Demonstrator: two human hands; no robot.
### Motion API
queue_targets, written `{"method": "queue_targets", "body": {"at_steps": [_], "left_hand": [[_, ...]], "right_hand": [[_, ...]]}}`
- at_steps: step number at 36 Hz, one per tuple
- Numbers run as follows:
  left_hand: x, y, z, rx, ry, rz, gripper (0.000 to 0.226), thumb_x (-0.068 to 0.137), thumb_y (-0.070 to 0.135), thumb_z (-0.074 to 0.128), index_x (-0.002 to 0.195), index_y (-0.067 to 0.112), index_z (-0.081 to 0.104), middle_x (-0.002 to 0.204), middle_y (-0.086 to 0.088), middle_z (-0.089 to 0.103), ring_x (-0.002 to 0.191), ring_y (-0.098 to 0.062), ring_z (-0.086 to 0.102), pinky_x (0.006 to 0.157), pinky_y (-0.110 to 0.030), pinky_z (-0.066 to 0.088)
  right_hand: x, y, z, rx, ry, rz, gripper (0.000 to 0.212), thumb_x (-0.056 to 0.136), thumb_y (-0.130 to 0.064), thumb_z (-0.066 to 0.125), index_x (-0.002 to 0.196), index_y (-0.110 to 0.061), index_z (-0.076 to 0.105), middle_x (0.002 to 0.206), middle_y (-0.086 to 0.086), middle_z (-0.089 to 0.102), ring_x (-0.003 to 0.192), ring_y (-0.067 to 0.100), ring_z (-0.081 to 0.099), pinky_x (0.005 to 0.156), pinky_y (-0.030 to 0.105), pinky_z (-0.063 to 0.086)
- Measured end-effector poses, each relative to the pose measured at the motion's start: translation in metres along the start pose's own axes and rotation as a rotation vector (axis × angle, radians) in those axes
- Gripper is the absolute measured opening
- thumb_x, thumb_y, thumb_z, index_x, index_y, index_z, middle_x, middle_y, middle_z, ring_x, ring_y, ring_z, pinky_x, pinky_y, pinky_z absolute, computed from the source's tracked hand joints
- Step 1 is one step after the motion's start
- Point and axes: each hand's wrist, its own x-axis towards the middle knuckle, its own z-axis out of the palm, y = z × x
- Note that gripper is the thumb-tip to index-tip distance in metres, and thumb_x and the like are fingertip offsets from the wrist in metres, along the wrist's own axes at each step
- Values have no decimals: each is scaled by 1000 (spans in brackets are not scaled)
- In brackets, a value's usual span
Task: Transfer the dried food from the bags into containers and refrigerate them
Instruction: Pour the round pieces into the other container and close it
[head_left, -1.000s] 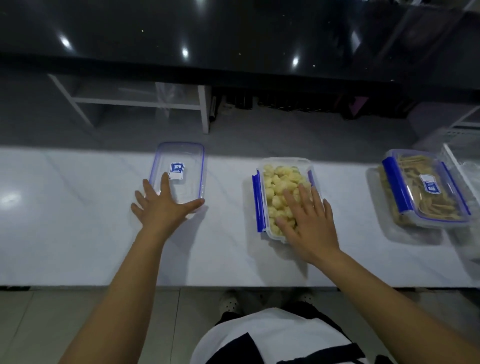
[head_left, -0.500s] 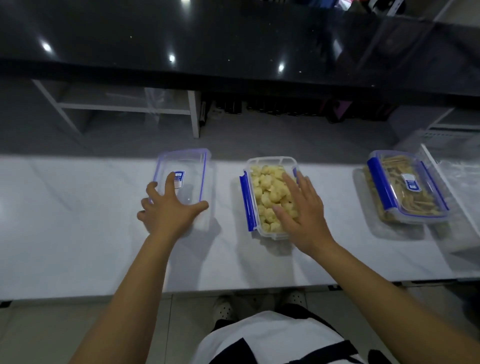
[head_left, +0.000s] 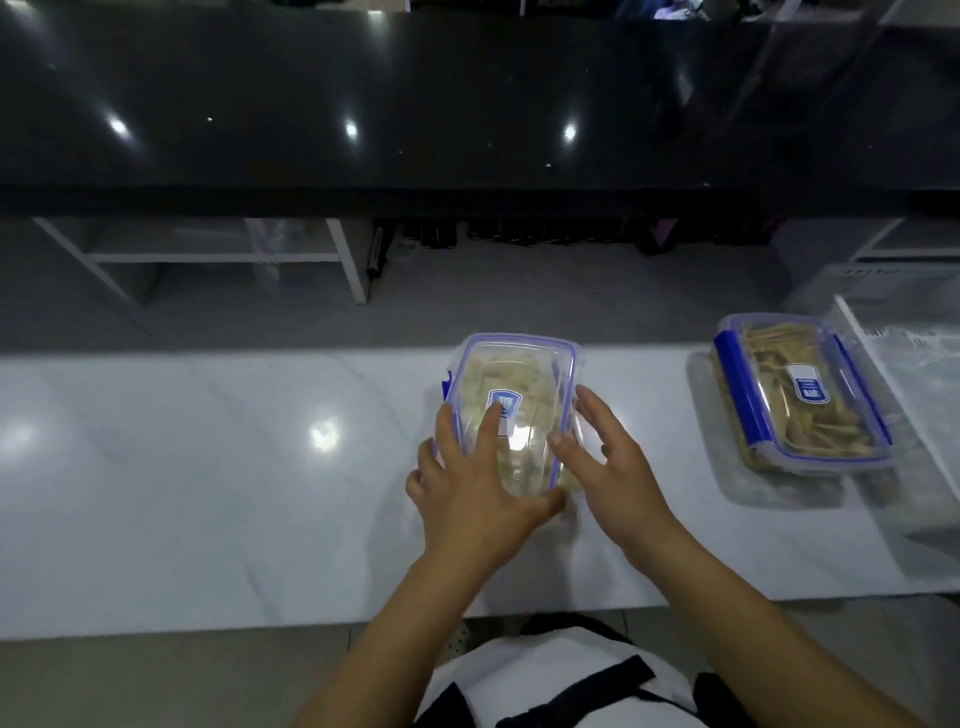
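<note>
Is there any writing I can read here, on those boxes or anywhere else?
Blue label on the lid that the left hand holds: too blurred to read.
Second blue label on the closed container at the right: too blurred to read.
Dark print on the clear plastic bag: too small to read.

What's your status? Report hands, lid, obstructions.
Left hand grips lid over filled container. Right hand open beside its right wall. Second container shut, clear of hands.
</note>
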Motion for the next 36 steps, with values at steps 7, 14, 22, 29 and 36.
{"method": "queue_targets", "body": {"at_steps": [7,14,22,29,36], "left_hand": [[10,1,-5,-482,44,-70,85,78,47,79,143,58,26,159,15,16,145,-8,22,113,-41,36],[33,-11,-17,-803,34,-321,53,91,13,69,137,34,54,117,14,66,97,-5,69,59,-13,54],[56,-7,-29,-836,18,-382,42,88,3,68,123,25,70,97,3,78,85,-14,76,72,-35,62],[5,0,-24,-898,-7,-437,41,85,3,74,118,27,70,100,-3,77,85,-20,76,62,-28,60],[60,24,-53,-991,1,-370,39,88,-9,64,118,15,69,92,-4,77,74,-13,74,58,-24,57]], "right_hand": [[27,17,-19,25,-86,109,64,99,-19,62,120,-71,34,106,-62,46,101,-32,48,71,0,45],[47,38,-35,2,-83,258,41,93,-19,69,129,-36,59,121,-20,62,104,6,63,73,23,57],[73,26,-29,-5,-52,248,25,91,-17,67,96,-41,72,96,-15,75,86,17,73,80,44,62],[28,24,-47,77,-33,337,37,87,-1,66,92,-36,79,77,-6,76,70,10,73,59,23,56],[80,-18,-39,91,2,288,37,85,2,65,73,-32,76,72,-6,76,69,12,73,61,29,59]]}}
